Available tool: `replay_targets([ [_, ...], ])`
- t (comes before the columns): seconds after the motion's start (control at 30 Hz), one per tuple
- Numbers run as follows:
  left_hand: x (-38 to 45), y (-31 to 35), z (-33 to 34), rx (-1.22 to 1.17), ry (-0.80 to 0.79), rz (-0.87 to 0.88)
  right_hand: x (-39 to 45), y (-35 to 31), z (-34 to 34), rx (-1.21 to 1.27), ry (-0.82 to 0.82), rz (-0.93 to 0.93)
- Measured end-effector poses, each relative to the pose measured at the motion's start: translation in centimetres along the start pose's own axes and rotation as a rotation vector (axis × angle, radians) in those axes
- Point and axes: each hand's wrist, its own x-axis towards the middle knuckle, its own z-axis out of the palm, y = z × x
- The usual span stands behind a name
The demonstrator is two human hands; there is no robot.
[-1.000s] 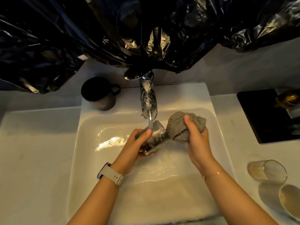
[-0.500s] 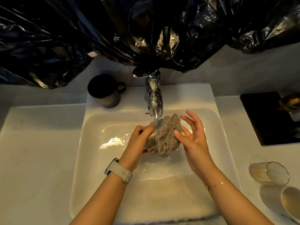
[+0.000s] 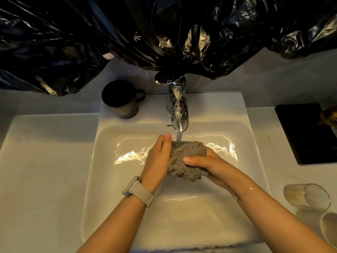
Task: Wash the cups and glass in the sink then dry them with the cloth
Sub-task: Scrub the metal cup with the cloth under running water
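Observation:
Over the white sink (image 3: pixel 91 170) a grey cloth (image 3: pixel 187 157) is bunched under the running tap (image 3: pixel 177 110). My left hand (image 3: pixel 158 159) lies against the bundle's left side and wears a watch at the wrist. My right hand (image 3: pixel 209 167) grips the cloth from the right, with the thumb across its front. The glass that my left hand held is hidden inside the cloth. A black mug (image 3: pixel 120 99) stands on the sink's back left corner. A clear glass (image 3: pixel 308 196) lies on its side on the right counter, next to a pale cup (image 3: pixel 330 229).
Crumpled black plastic sheeting (image 3: pixel 127 33) hangs over the wall behind the tap. A black tray (image 3: pixel 306 132) with a gold-coloured item sits on the right counter. White counter runs along both sides of the sink.
The cloth, held beside the glass a second ago, now wraps over the glass. My right hand has closed on the cloth from the right and both hands sit under the stream.

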Motion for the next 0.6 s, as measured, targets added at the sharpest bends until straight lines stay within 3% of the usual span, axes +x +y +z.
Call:
replay_targets([
  [0.23, 1.0, -0.1, -0.9, 0.057, 0.148, -0.009, 0.9, 0.3, 1.8, -0.095, 0.304, -0.061],
  [0.5, 0.9, 0.0, -0.5, 0.127, 0.165, 0.136, 1.5, -0.6, 1.6, -0.062, 0.086, -0.03],
  [0.6, 1.0, 0.8, -0.8, 0.14, 0.105, 0.142, 2.0, -0.6, 1.2, -0.064, 0.092, -0.06],
])
